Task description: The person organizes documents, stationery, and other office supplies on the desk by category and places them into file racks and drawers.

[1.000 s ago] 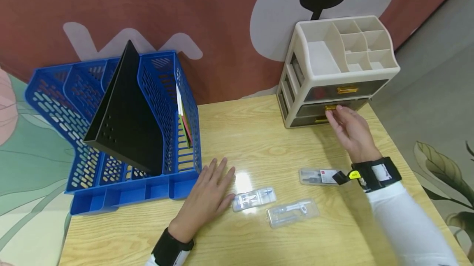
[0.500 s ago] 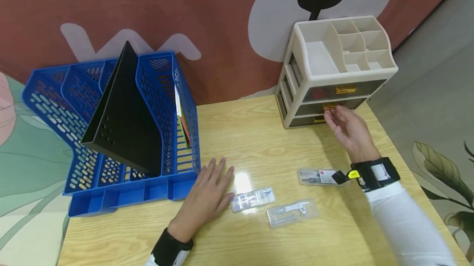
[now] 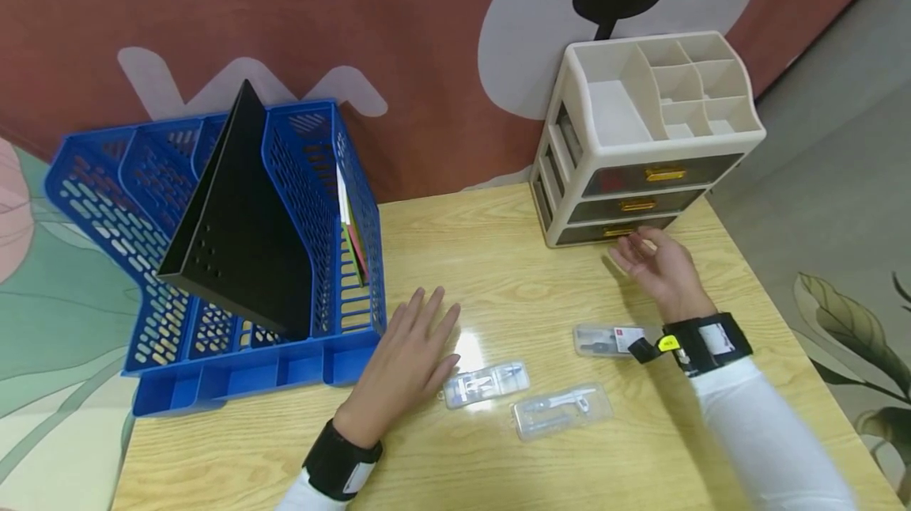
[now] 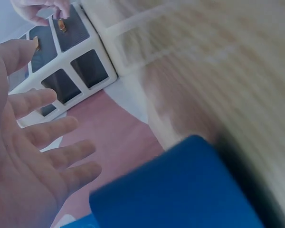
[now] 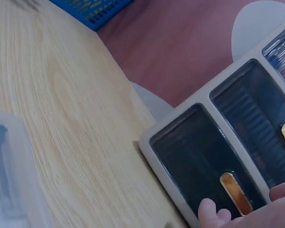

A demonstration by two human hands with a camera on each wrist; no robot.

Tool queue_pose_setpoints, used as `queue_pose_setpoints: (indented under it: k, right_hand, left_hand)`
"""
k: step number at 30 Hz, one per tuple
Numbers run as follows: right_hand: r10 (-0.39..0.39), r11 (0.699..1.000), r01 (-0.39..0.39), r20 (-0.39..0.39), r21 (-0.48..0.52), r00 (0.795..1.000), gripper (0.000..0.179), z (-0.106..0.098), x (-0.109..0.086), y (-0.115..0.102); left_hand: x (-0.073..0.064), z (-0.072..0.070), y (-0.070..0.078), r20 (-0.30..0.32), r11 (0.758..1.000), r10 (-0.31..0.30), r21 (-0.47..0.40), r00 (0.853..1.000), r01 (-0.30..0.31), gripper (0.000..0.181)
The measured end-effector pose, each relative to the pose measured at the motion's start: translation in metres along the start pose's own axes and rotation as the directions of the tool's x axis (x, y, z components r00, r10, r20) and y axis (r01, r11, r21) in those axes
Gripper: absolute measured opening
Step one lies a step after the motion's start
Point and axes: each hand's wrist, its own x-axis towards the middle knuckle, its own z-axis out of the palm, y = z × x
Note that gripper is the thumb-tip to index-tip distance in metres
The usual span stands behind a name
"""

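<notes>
My right hand (image 3: 658, 270) is in front of the white drawer cabinet (image 3: 672, 145), its fingers loosely bent beside the gold handle (image 5: 236, 194) of the bottom drawer (image 3: 587, 235). In the right wrist view the fingertips (image 5: 207, 207) show close to that handle, not wrapped round it; whether they touch it, I cannot tell. All three drawers appear pushed in. My left hand (image 3: 406, 357) has its fingers spread over the table, between the blue file rack and a clear plastic case (image 3: 486, 384); nothing is held in it.
Two more clear cases lie on the wooden table (image 3: 470, 258): one with a white tool inside (image 3: 562, 410), one with a white label (image 3: 601, 341) near the right wrist. A blue file rack (image 3: 352, 345) at left holds a black folder (image 3: 249, 258) and thin coloured items (image 3: 353, 234).
My right hand has let go of the middle drawer's handle and moved down to the bottom drawer. The middle drawer looks unchanged. My left hand has shifted slightly, its fingers spreading.
</notes>
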Motion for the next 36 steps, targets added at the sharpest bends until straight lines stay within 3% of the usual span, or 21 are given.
queue_pose_setpoints:
  k: [8,13,19,26,36]
  right_hand:
    - [0.067,0.988,-0.071,0.038,0.134,0.997,0.035,0.001,0.013,0.008]
    - [0.080,0.977,-0.078,0.000,0.198,0.997,0.029,0.003,0.020,0.010]
    - [0.044,0.987,-0.036,-0.046,0.157,0.998,0.020,0.004,0.023,0.011]
    - [0.022,0.995,-0.019,-0.036,0.101,0.999,0.025,0.002,0.020,0.013]
    - [-0.001,1.000,0.001,-0.020,-0.029,1.000,0.027,-0.015,0.003,0.016]
  left_hand:
    - [0.019,0.000,0.003,0.015,0.999,-0.012,-0.042,1.000,0.013,0.064]
    - [0.027,0.003,0.003,0.029,0.998,-0.029,-0.053,0.999,0.031,0.065]
    - [0.036,0.006,0.002,0.010,0.997,-0.038,-0.069,0.999,0.038,0.065]
    - [0.048,0.005,0.000,-0.017,0.994,-0.067,-0.092,0.998,0.066,0.064]
    - [0.048,0.008,-0.004,0.009,0.987,-0.116,-0.110,0.993,0.116,0.064]
